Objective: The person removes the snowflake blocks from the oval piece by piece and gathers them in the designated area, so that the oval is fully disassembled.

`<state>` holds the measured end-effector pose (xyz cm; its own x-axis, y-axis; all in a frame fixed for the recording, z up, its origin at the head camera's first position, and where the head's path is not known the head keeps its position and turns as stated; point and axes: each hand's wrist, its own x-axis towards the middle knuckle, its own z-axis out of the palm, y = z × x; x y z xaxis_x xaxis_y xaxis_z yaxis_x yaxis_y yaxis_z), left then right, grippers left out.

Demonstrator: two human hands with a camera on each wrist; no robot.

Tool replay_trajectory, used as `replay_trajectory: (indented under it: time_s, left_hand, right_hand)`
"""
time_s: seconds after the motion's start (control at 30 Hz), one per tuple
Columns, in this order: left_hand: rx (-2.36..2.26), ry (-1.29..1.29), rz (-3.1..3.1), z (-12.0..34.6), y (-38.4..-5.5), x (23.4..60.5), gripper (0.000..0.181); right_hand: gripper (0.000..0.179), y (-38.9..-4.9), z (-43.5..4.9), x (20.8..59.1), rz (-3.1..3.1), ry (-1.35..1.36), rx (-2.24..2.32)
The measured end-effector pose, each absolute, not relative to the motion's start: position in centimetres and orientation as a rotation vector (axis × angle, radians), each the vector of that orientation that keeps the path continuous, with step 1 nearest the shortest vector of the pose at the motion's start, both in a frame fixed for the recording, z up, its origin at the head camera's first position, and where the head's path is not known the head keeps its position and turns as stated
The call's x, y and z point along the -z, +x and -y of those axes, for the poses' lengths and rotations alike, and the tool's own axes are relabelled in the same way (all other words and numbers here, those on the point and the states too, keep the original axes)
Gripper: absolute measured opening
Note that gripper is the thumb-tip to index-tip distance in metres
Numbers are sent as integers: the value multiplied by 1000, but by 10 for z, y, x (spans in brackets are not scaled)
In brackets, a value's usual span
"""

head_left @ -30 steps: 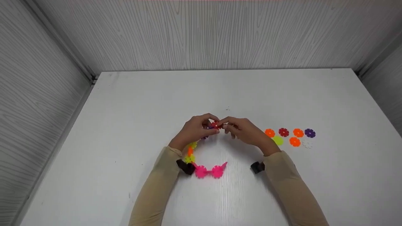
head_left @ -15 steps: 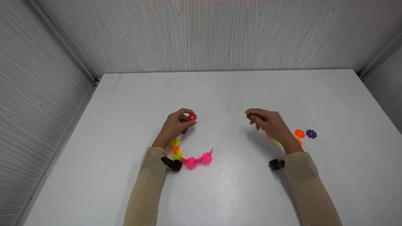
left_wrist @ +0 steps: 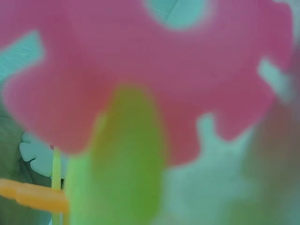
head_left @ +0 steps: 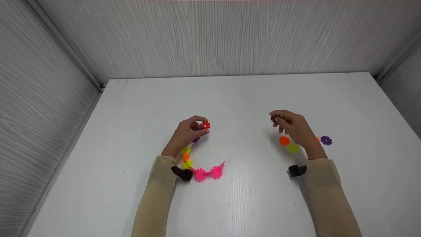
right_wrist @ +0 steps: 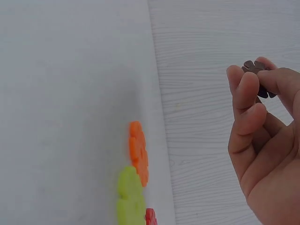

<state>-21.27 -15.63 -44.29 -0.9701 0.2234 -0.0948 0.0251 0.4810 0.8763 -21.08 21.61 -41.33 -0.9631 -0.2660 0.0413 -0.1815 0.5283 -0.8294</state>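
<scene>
My left hand (head_left: 188,134) pinches the upper end of a curved chain of slotted plastic flower discs, near a red disc (head_left: 205,125). Below the hand the chain runs through purple, yellow, orange and pink discs (head_left: 199,174), and its pink end curls to the right. Close up in the left wrist view, a pink disc (left_wrist: 187,70) slots onto a yellow-green piece (left_wrist: 126,178). Away to the right, my right hand (head_left: 294,126) pinches a dark brown flower disc (right_wrist: 253,68) between thumb and fingers, above the table. The two hands are well apart.
Loose discs lie on the white table (head_left: 243,204) by the right forearm: an orange one (head_left: 284,141), a yellow-green one (head_left: 292,148) and a purple one (head_left: 326,140). Others are partly hidden by the right arm. Wood-grain panels (head_left: 210,39) enclose the back and sides.
The hands have parted from the red disc. My left hand shifted left, swinging the chain along; my right hand moved right and slightly away, carrying the dark brown disc.
</scene>
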Motion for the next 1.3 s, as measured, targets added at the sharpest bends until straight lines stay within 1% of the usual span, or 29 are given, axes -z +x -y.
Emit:
replay_trajectory:
  time_s: [0.23,0.43,0.63,0.87,1.13,1.3]
  left_hand:
    - [-1472,207,-2522,154,-212,441,36]
    - [-1443,195,-2535,152,-211,438,37]
    - [-1430,227,-2519,152,-211,439,45]
    - [-1462,286,-2485,153,-210,439,47]
    - [-1477,331,-2486,153,-210,441,48]
    - [-1484,302,-2483,153,-211,440,49]
  right_hand:
    - [33,-210,-221,412,-2623,-392,1474]
    - [35,-210,-225,414,-2617,-423,1426]
    - [38,-210,-228,414,-2633,-373,1381]
    - [40,-211,-230,413,-2623,-328,1354]
    - [35,-213,-231,414,-2626,-311,1369]
    - [36,-214,-233,413,-2615,-306,1375]
